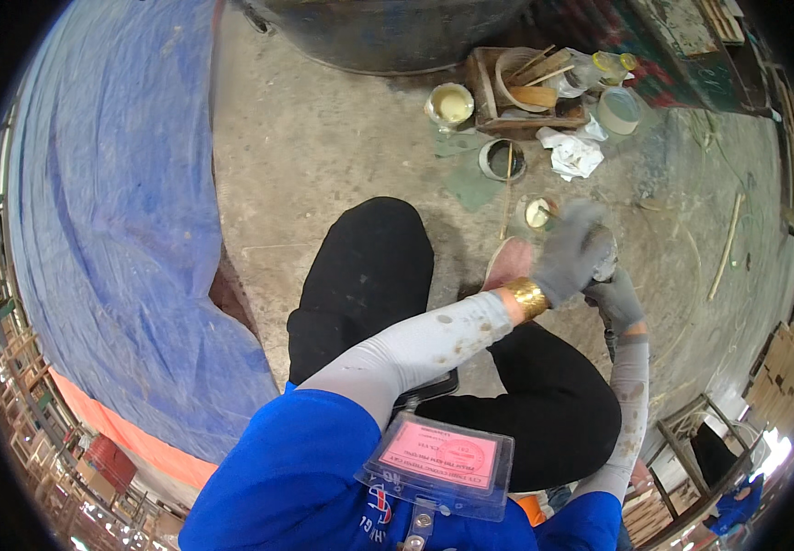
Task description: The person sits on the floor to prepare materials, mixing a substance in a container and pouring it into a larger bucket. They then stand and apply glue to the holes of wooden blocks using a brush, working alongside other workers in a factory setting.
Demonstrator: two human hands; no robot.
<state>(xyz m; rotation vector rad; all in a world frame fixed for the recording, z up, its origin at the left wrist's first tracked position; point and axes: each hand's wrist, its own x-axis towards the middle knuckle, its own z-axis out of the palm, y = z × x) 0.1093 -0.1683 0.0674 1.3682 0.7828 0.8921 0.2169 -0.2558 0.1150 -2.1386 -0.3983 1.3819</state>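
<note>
The small dark object (604,255) sits between both gloved hands, above the person's right knee and over the concrete floor (324,156); its kind cannot be told, since it is blurred and mostly covered. The left hand (570,250) crosses the body and closes its grip over the top of the object; the right hand (617,298) closes its grip on it from below; both wear grey gloves, and a gold bangle (528,297) sits at the left wrist. Judged step: the object is being worked or twisted between the hands. The next move calls for a steady lower hold while the upper hand turns. Just beyond stands a small open tin (537,213); farther off, a dark tin with a stick (503,160), a crumpled white rag (573,152), a pot of pale paint (451,104) and a wooden tray of tools (527,92).
</note>
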